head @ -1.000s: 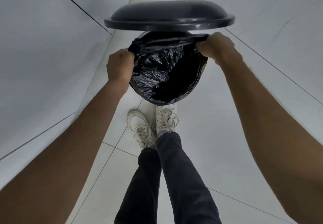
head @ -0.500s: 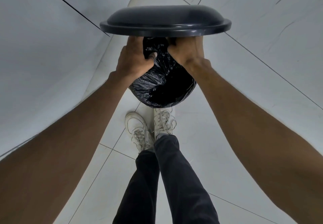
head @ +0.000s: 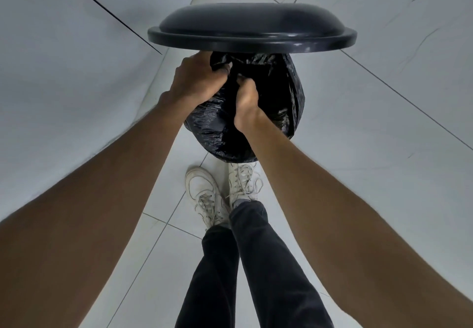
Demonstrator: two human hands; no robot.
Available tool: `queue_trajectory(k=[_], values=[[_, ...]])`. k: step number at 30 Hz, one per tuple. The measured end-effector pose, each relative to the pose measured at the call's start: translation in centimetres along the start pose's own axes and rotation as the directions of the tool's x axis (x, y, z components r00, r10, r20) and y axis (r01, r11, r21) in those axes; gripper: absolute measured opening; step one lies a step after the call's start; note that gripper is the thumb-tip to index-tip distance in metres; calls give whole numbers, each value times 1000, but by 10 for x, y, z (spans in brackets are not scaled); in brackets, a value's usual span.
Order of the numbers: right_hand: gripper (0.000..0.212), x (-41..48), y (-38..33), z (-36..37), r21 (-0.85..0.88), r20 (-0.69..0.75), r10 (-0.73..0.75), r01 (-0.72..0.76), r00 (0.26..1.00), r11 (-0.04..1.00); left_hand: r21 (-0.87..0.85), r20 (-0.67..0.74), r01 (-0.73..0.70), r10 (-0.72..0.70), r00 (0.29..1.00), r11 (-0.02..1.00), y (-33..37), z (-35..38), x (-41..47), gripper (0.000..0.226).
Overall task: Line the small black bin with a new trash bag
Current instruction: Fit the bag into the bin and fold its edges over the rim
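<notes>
Beneath you is a pale tiled floor [head: 384, 148], and straight ahead the black lid [head: 252, 30] stands raised, hiding the top of the bin; below it the bin's body is wrapped in the crinkled black bag [head: 286, 102], just beyond your white shoes [head: 222, 189] and dark trousers [head: 245, 263]. Your left hand [head: 197, 79] is closed on a bunch of the bag right under the lid's rim, and your right hand [head: 247, 102], touching distance from it, is pinched shut on a fold of the same bag slightly lower down.
</notes>
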State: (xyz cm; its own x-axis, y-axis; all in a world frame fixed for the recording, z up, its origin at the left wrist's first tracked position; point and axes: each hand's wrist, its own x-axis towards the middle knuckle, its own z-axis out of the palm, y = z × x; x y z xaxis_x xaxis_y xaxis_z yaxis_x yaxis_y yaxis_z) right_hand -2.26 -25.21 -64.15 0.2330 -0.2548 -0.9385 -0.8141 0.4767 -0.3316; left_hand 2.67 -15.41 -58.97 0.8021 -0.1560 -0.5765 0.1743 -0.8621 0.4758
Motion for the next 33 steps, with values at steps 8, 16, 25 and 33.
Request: queue_trajectory(k=[8, 16, 25, 33], values=[[30, -4, 12, 3, -478, -21, -328, 279, 944, 833, 37, -5, -43, 43, 999, 998, 1, 2, -2, 41], [60, 24, 15, -9, -917, 309, -86, 321, 947, 239, -88, -142, -328, 314, 939, 941, -25, 14, -16, 71], [35, -39, 13, -43, -811, 376, -680, 578, 629, 86, -74, -10, -268, 268, 963, 960, -46, 12, -27, 98], [94, -59, 13, -78, -901, 54, -778, 366, 626, 232, -78, 47, -231, 235, 971, 970, -40, 8, -24, 113]])
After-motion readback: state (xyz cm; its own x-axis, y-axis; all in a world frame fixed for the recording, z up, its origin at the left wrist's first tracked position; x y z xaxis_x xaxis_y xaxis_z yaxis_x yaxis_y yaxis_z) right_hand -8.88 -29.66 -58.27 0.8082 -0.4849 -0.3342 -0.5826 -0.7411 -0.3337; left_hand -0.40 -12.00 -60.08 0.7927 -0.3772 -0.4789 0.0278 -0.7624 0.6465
